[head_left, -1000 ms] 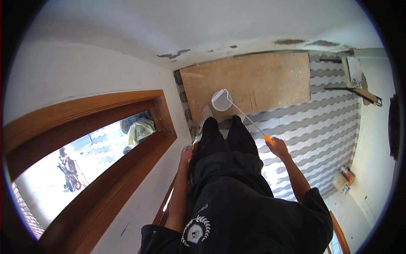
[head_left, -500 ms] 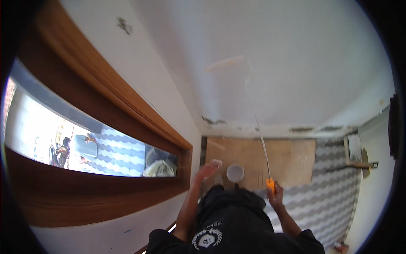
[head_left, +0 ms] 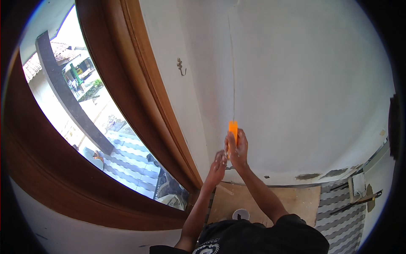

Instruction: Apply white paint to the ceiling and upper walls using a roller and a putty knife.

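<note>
My right hand (head_left: 239,149) is closed round the orange handle of a paint roller (head_left: 233,127). From the handle a long thin metal rod runs up along the white wall (head_left: 304,93). The roller head is barely visible at the upper edge, pale against the wall. My left hand (head_left: 218,166) is raised just left of the handle's lower end, its fingers apart and spotted with white. Whether it touches the handle I cannot tell. Below my arms a white bucket (head_left: 241,214) stands on a brown board (head_left: 292,203), partly covered by my black shirt.
On the left is a wooden window frame (head_left: 139,84), with a seated person (head_left: 93,157) outside on a tiled floor. A metal hook (head_left: 181,67) sticks out of the narrow wall beside it. Long-handled tools (head_left: 359,199) lean at the right over patterned tiles (head_left: 338,224).
My right hand has lifted the roller from low over the board up against the wall. My left hand has risen to join it. The view has tilted upward.
</note>
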{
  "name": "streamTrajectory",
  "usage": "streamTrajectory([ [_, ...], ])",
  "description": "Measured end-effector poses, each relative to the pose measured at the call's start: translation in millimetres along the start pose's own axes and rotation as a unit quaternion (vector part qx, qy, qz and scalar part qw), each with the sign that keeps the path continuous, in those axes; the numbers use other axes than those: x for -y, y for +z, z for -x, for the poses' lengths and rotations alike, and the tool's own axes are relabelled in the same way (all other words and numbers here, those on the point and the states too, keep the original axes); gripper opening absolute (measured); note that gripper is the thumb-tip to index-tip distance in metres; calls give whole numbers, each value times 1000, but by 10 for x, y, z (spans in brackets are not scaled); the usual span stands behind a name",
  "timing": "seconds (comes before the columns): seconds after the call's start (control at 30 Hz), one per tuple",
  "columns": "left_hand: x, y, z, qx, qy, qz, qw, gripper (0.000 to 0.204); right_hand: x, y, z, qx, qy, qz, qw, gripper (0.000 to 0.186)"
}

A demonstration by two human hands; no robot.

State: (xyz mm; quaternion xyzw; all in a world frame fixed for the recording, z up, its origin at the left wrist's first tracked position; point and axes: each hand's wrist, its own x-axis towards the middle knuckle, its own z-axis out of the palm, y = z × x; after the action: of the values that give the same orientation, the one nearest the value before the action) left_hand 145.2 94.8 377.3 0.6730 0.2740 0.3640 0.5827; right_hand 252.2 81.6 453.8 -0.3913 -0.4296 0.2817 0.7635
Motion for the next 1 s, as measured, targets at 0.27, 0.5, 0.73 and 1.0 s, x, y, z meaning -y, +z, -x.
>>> streamTrajectory([
  [0.27,-820,-390,-695,-172,236,-62,955,36,-73,333,-245,-16,-50,29,998,22],
  [0.5,-1152,-352,-697,-100,130,23,986,34,-270,340,-331,-42,-96,48,993,22],
  [0.73,-1118,-480,-996,-149,98,-11,984,33,-281,525,-463,-42,-134,146,979,22],
  [1.0,-375,-590,-1054,-167,79,-53,981,17,-835,467,-148,-64,-166,241,954,39],
])
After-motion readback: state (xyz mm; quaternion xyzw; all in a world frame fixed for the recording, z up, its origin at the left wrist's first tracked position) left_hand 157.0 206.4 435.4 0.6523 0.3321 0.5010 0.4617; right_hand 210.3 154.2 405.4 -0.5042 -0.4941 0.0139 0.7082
